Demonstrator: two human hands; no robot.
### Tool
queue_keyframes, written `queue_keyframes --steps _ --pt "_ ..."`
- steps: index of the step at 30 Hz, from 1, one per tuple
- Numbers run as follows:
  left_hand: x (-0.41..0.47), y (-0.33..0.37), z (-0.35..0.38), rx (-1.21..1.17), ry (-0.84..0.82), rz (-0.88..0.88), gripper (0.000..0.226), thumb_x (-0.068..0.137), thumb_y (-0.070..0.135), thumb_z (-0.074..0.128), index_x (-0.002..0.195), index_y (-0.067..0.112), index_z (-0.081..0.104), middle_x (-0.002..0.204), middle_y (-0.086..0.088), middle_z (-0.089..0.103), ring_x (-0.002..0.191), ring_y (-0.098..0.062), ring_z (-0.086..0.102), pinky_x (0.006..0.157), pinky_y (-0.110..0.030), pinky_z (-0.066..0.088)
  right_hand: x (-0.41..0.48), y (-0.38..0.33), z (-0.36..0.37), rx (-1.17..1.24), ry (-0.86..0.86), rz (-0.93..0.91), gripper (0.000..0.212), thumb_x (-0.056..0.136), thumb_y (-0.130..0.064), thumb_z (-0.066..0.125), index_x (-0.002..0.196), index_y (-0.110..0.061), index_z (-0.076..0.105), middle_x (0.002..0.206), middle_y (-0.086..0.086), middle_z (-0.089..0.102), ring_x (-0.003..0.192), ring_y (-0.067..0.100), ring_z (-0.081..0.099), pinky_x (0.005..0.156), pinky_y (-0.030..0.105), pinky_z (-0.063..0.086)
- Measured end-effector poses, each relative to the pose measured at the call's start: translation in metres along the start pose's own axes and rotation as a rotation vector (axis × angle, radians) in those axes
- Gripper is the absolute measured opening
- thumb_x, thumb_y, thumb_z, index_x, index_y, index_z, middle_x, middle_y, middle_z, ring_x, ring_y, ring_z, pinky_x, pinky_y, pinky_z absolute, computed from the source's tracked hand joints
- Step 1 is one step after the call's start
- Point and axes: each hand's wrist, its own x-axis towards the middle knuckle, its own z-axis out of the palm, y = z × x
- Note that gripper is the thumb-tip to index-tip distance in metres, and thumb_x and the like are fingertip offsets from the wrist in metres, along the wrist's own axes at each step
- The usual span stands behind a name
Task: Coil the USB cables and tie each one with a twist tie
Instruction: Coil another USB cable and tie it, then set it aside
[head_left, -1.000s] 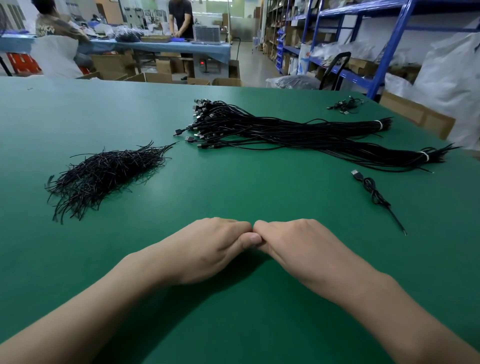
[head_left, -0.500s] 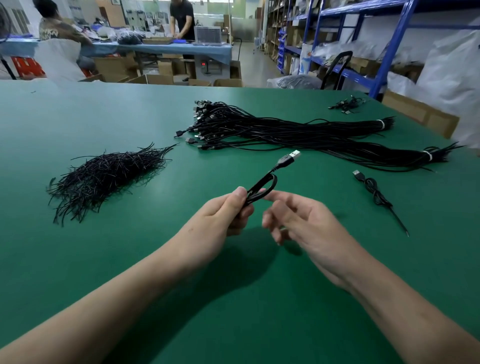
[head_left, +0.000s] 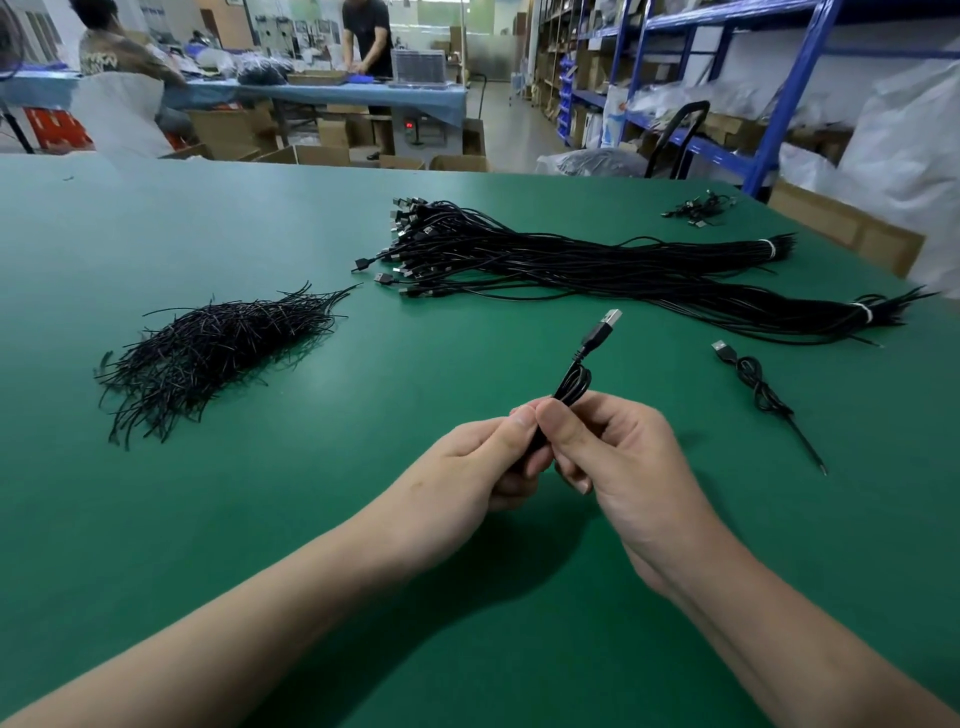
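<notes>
a wide green table (head_left: 156, 234) fills the near room. at 12 o'clock, past its far edge, a long blue-covered table (head_left: 332, 96) stands with cardboard boxes (head_left: 311, 155) below it. one person (head_left: 366, 36) bends over it and another (head_left: 119, 57) sits at 11 o'clock. blue steel shelving (head_left: 779, 88) loaded with boxes and bags runs back at 1 to 2 o'clock beside a grey floor aisle (head_left: 511, 130). big white sacks (head_left: 904, 135) sit at 3 o'clock. the far end looks bright.

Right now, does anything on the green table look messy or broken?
Nothing looks broken or spilled. One coiled cable lies alone on the right, its tail sticking out straight, away from the small pile at the far corner.
</notes>
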Motion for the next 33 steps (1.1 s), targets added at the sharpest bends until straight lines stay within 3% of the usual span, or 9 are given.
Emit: queue_keyframes --steps 3,6,9,11,13,16,19,25,33 --pt "-0.002 -0.002 -0.004 0.125 0.035 -0.005 0.05 0.109 0.046 0.032 0.075 0.017 0.056 0.066 0.005 0.045 0.064 -0.016 0.037 0.06 -0.025 0.034 0.0 0.002 0.001 -0.001 0.011 0.011 0.024 0.083 -0.04 0.067 0.077 -0.019 0.077 0.056 0.005 0.062 0.049 0.007 0.042 0.049 0.015 0.036" --pt "-0.003 -0.005 -0.008 0.294 0.069 0.011 0.057 0.107 0.052 0.033 0.08 0.015 0.067 0.074 -0.007 0.062 0.069 -0.021 0.053 0.071 -0.032 0.044 0.001 0.003 0.0 -0.009 0.055 0.014 0.026 0.082 -0.042 0.068 0.069 -0.02 0.073 0.052 0.0 0.051 0.048 0.009 0.041 0.053 0.019 0.039" --pt "0.0 -0.007 -0.023 0.505 0.202 -0.004 0.056 0.097 0.064 0.037 0.085 0.025 0.075 0.08 0.001 0.07 0.076 -0.016 0.062 0.076 -0.034 0.049 0.003 0.003 -0.007 -0.025 0.113 0.055 0.029 0.08 -0.048 0.068 0.078 -0.02 0.077 0.055 -0.004 0.045 0.05 0.01 0.039 0.055 0.017 0.039" --pt "0.004 -0.008 -0.046 0.724 0.317 0.029 0.041 0.1 0.053 0.046 0.094 0.026 0.076 0.083 0.011 0.071 0.08 -0.009 0.064 0.078 -0.031 0.051 0.003 0.003 -0.011 -0.055 0.106 0.094 0.033 0.081 -0.05 0.067 0.084 -0.019 0.078 0.056 -0.005 0.044 0.051 0.011 0.038 0.059 0.019 0.039" --pt "0.007 -0.008 -0.078 1.053 0.46 0.039 0.025 0.101 0.037 0.056 0.107 0.025 0.076 0.1 0.008 0.073 0.091 -0.017 0.066 0.083 -0.034 0.052 0.001 0.003 -0.012 -0.088 0.073 0.133 0.033 0.083 -0.051 0.066 0.086 -0.02 0.077 0.056 -0.005 0.043 0.051 0.011 0.037 0.065 0.025 0.037" --pt "0.002 -0.007 -0.129 1.36 0.663 -0.051 0.022 0.099 0.024 0.061 0.114 0.025 0.077 0.114 0.001 0.07 0.099 -0.028 0.067 0.083 -0.038 0.051 0.0 0.004 -0.01 -0.123 0.028 0.163 0.034 0.082 -0.053 0.066 0.085 -0.022 0.077 0.057 -0.005 0.041 0.05 0.011 0.036 0.066 0.027 0.036" --pt "-0.008 -0.008 -0.164 1.56 0.749 -0.197 0.027 0.094 0.016 0.065 0.115 0.027 0.076 0.115 -0.004 0.067 0.106 -0.032 0.062 0.086 -0.043 0.044 0.0 0.004 -0.01 -0.129 0.016 0.175 0.033 0.082 -0.052 0.066 0.084 -0.02 0.077 0.057 -0.006 0.042 0.049 0.01 0.036 0.064 0.027 0.035" --pt "-0.013 -0.014 -0.184 1.621 0.795 -0.404 0.024 0.092 0.018 0.07 0.107 0.035 0.077 0.109 -0.006 0.061 0.11 -0.033 0.054 0.089 -0.041 0.037 -0.001 0.005 -0.012 -0.152 0.002 0.185 0.03 0.087 -0.046 0.066 0.082 -0.019 0.077 0.054 -0.008 0.044 0.048 0.008 0.037 0.067 0.028 0.039" --pt "-0.013 -0.023 -0.194 1.548 0.839 -0.337 0.009 0.091 0.026 0.073 0.097 0.028 0.079 0.098 -0.01 0.059 0.104 -0.037 0.053 0.084 -0.043 0.038 -0.003 0.003 -0.008 -0.191 -0.008 0.183 0.027 0.089 -0.045 0.064 0.081 -0.023 0.077 0.055 -0.006 0.043 0.049 0.008 0.037 0.068 0.029 0.038"
